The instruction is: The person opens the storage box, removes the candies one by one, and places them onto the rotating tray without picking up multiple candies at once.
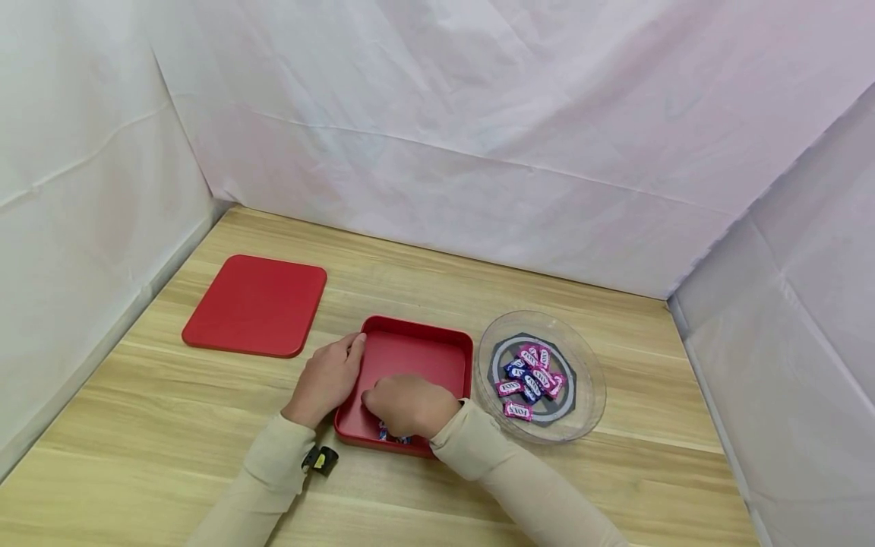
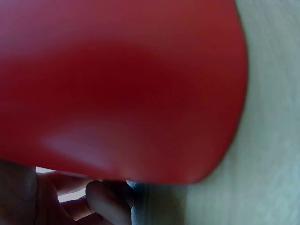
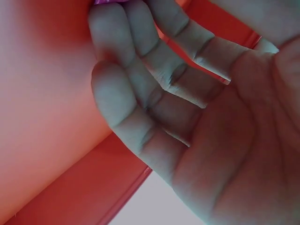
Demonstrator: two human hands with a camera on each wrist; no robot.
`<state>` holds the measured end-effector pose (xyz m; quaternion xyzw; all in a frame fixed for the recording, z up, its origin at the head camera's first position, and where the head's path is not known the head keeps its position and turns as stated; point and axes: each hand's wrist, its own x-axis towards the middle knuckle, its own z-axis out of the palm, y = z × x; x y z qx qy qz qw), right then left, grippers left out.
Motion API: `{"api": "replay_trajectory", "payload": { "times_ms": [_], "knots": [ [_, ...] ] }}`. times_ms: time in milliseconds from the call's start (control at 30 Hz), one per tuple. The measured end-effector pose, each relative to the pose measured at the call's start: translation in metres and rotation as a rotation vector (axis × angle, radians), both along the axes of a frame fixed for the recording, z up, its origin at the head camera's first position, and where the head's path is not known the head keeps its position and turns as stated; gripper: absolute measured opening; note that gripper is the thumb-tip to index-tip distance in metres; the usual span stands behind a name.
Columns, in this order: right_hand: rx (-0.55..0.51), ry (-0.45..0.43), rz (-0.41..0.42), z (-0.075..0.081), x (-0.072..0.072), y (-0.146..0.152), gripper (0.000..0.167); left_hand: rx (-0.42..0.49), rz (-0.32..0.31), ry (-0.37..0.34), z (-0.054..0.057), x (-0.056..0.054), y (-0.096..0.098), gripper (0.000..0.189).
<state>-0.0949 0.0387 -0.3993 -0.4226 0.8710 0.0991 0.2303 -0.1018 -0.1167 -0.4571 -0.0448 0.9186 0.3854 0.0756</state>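
Note:
A shallow red box lies on the table in the head view. My left hand grips its left wall, the thumb along the rim; the left wrist view has the red side of the box close up, fingers at its edge. Inside the box, my right hand reaches down with bent fingers. A bit of pink candy wrapper shows at its fingertips in the right wrist view. Just below that hand, blue-wrapped candies lie by the near wall, partly hidden.
To the right of the box stands a clear round bowl with several pink candies and blue candies. A flat red lid lies at the left. White cloth walls enclose the wooden table.

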Motion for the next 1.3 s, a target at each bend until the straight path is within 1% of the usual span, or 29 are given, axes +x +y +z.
{"api": "replay_trajectory", "payload": {
  "times_ms": [267,533,733,933,1167,1300],
  "knots": [
    [-0.016,-0.045,-0.043,-0.003,-0.003,0.001,0.013,0.000,0.002,0.000,0.001,0.000,0.000,0.057],
    [-0.017,-0.060,-0.066,-0.002,-0.005,0.003,0.021,0.002,0.006,-0.004,0.001,0.000,0.000,0.057],
    [-0.039,-0.050,-0.075,0.003,-0.006,0.008,0.015,0.004,0.007,-0.004,0.001,0.001,0.000,0.057],
    [-0.106,-0.042,-0.075,0.014,-0.009,0.018,0.014,0.002,0.005,0.002,0.001,0.001,0.000,0.057],
    [-0.208,-0.068,-0.166,0.032,-0.016,0.034,0.008,-0.003,0.007,0.014,0.001,0.001,0.001,0.057],
    [-0.260,-0.084,-0.217,0.043,-0.020,0.048,0.011,-0.002,0.007,0.007,0.002,0.001,0.001,0.056]
  ]
}}
